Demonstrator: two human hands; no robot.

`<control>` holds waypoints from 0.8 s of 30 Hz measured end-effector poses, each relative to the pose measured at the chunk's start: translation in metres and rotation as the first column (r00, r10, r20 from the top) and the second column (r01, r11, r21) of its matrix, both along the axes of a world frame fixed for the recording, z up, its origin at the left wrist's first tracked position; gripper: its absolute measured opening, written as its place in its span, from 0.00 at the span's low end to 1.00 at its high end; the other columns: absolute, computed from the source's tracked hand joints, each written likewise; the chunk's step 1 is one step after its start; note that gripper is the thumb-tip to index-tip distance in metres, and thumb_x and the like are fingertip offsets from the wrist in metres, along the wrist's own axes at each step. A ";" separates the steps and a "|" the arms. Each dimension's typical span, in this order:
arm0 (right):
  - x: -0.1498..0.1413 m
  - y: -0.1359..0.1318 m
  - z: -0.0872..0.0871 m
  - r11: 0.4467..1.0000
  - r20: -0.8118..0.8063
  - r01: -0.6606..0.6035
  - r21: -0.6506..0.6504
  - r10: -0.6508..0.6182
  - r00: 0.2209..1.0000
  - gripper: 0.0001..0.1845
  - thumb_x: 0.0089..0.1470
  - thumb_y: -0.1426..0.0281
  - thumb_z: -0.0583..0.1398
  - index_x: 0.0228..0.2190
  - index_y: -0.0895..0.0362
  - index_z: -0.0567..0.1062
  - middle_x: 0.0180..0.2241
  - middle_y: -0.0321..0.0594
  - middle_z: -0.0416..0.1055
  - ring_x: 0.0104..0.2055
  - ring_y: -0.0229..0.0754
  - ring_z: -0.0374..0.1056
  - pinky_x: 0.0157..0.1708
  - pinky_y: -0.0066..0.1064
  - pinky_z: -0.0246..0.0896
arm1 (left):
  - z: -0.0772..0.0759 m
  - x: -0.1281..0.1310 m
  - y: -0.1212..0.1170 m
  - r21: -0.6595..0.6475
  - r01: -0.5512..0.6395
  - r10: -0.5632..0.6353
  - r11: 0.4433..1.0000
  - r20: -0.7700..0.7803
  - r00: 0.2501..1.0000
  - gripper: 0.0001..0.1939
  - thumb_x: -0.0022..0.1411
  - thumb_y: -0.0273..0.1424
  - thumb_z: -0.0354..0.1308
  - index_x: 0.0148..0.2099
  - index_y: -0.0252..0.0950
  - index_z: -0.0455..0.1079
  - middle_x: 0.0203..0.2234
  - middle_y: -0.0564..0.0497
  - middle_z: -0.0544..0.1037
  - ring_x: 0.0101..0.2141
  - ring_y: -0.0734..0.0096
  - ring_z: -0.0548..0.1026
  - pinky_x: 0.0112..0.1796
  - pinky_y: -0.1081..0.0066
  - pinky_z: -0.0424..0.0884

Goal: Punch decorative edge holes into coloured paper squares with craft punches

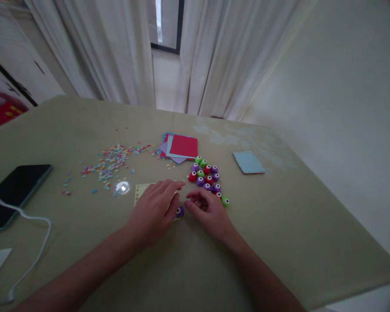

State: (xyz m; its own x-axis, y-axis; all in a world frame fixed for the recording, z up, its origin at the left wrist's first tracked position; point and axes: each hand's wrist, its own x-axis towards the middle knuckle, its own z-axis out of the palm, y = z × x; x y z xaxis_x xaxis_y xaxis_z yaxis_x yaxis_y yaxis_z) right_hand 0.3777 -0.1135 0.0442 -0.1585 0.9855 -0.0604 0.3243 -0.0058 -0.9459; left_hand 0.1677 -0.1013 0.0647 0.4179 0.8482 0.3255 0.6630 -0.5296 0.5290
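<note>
My left hand is closed over a pale yellow sheet with a row of holes along its edge, part of it showing between thumb and fingers. Most of that sheet is hidden under the hand. A purple eye bead lies just beside my left thumb. To the right, my right hand has curled fingers, with thumb and forefinger brought together; anything between them is too small to make out. Just beyond it sits a cluster of red, green and purple eye beads, touching or close to its knuckles.
Small colourful confetti pieces are scattered at left, near a shiny clear disc. Coloured sheets are stacked behind the beads. A light blue stitched square lies right. A phone and white cable are far left.
</note>
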 end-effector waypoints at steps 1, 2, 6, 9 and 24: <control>-0.001 0.002 -0.001 0.999 -0.004 -0.010 -0.043 0.009 1.000 0.12 0.61 0.62 0.69 0.42 0.56 0.81 0.31 0.35 0.75 0.27 0.36 0.68 0.27 0.26 0.62 | 0.003 0.001 0.001 -0.019 0.011 -0.011 1.000 0.004 1.000 0.17 0.78 0.31 0.46 0.59 0.39 0.73 0.49 0.44 0.83 0.49 0.57 0.80 0.51 0.57 0.74; -0.002 0.004 -0.002 0.995 -0.006 -0.020 -0.097 0.019 1.000 0.13 0.60 0.62 0.71 0.42 0.57 0.80 0.29 0.33 0.74 0.26 0.35 0.66 0.25 0.26 0.59 | 0.005 0.000 0.000 -0.026 0.018 -0.018 0.999 0.006 1.000 0.16 0.78 0.31 0.46 0.57 0.39 0.74 0.47 0.45 0.83 0.47 0.58 0.81 0.49 0.58 0.76; -0.006 0.016 0.001 0.952 -0.009 -0.072 -0.298 0.072 0.997 0.16 0.57 0.62 0.74 0.39 0.56 0.77 0.23 0.28 0.71 0.21 0.32 0.60 0.21 0.24 0.50 | 0.002 -0.011 -0.009 -0.047 0.052 -0.053 0.998 -0.017 0.998 0.12 0.73 0.35 0.54 0.53 0.41 0.75 0.46 0.46 0.83 0.46 0.57 0.81 0.47 0.59 0.77; -0.008 0.026 0.009 0.911 -0.004 -0.136 -0.390 0.146 0.989 0.19 0.53 0.61 0.77 0.36 0.55 0.76 0.24 0.28 0.73 0.19 0.31 0.59 0.21 0.25 0.50 | -0.006 -0.018 -0.014 -0.085 0.049 -0.056 0.995 -0.077 0.995 0.16 0.71 0.39 0.59 0.57 0.41 0.74 0.49 0.45 0.82 0.48 0.54 0.80 0.49 0.56 0.76; -0.018 0.048 0.023 0.910 0.327 -0.215 -0.354 0.336 0.883 0.26 0.45 0.55 0.79 0.22 0.56 0.72 0.18 0.26 0.61 0.24 0.35 0.56 0.24 0.28 0.44 | -0.011 -0.008 -0.005 -0.152 0.050 -0.085 0.987 -0.231 0.969 0.04 0.67 0.32 0.63 0.41 0.41 0.79 0.39 0.48 0.82 0.43 0.53 0.77 0.43 0.58 0.70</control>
State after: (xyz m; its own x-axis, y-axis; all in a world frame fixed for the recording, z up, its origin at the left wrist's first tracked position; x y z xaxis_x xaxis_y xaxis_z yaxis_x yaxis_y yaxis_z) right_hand 0.3600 -0.0659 0.0669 -0.3266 0.8292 -0.4537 0.6818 -0.1258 -0.7206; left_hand 0.1593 -0.1067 0.0534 0.5261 0.8460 0.0872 0.7435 -0.5072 0.4358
